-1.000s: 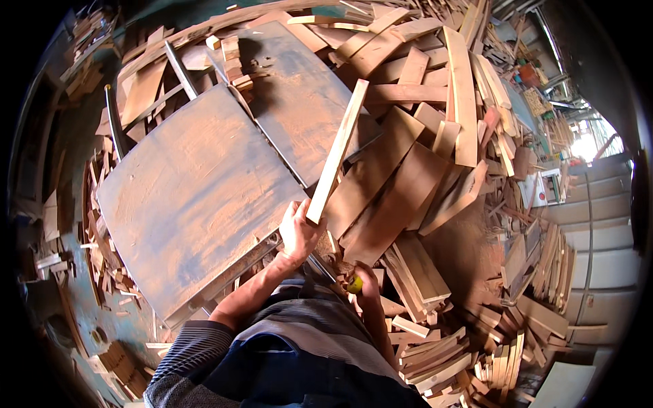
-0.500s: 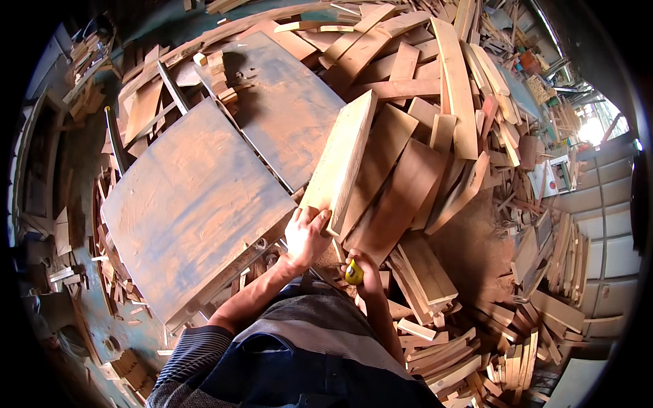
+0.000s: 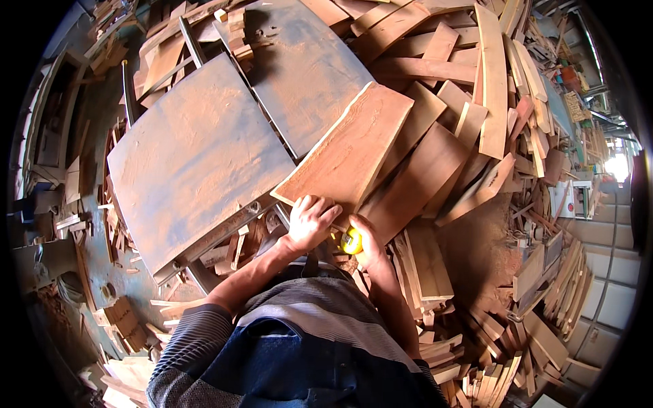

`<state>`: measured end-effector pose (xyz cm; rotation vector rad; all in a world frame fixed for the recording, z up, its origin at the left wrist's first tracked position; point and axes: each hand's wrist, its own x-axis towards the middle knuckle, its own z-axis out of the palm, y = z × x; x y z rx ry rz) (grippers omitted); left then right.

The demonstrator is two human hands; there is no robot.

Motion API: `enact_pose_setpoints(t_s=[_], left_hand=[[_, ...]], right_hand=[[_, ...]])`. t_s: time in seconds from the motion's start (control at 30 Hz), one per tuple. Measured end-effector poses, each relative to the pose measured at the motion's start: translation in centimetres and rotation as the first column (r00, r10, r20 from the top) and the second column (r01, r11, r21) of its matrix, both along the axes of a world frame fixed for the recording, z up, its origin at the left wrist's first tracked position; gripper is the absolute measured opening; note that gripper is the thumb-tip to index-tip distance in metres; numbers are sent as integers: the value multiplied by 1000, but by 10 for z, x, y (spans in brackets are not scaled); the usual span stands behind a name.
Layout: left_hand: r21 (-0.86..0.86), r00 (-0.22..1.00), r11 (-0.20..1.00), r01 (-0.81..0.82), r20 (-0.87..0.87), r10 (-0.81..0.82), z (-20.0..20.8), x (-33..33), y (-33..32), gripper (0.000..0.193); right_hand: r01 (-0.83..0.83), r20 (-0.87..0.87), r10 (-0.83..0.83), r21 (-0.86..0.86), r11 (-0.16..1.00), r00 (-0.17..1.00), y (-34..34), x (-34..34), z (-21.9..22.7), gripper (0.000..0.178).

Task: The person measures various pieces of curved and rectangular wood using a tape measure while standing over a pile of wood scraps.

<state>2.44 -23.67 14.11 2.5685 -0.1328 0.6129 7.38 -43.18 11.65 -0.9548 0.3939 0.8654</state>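
Note:
A wide reddish-brown wooden board (image 3: pixel 357 146) with a pale, rough-barked edge lies slanting away from me, its broad face up. It overlaps the corner of the saw-table-like metal top on its left and other planks on its right. My left hand (image 3: pixel 313 221) is closed on the board's near end, fingers curled over the top; the thumb's grip underneath is hidden. Just right of it, my right hand (image 3: pixel 371 246) is wrapped round a yellow tape measure (image 3: pixel 351 241), close below the board's near corner. No tape blade can be made out.
The dusty grey metal tabletop (image 3: pixel 201 163) spreads at left, with a second panel (image 3: pixel 299 75) beyond a dark gap. Planks (image 3: pixel 435 160) are heaped beyond and right of the board. Stacked offcuts (image 3: pixel 428 265) stand by my right arm. Sawdust (image 3: pixel 476 255) covers a patch at right.
The board has been turned over from its narrow pale side to its broad reddish face, and its near end has swung left. Both hands stay at that end; the view has shifted slightly.

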Motion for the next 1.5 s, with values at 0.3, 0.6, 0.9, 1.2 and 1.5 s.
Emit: enact_pose_setpoints(t_s=[0.3, 0.6, 0.9, 1.2, 1.5], left_hand=[[-42, 1000, 999, 6, 8, -5, -15, -17, 86, 40], [-765, 822, -372, -526, -569, 8, -66, -56, 165, 60], [-822, 869, -423, -382, -475, 138, -115, -21, 204, 19], [-833, 772, -274, -481, -551, 317, -131, -108, 231, 23], [-815, 591, -128, -565, -508, 626, -104, -137, 175, 46]], right_hand=[[34, -115, -42, -72, 997, 992, 100, -24, 3, 14], [-89, -232, 47, -175, 981, 971, 210, -25, -11, 23], [-350, 13, 414, -510, 786, 910, 212, 12, -16, 23], [52, 137, 21, -509, 859, 990, 88, 134, -42, 24], [-26, 190, 213, -687, 726, 958, 70, 232, -69, 66]])
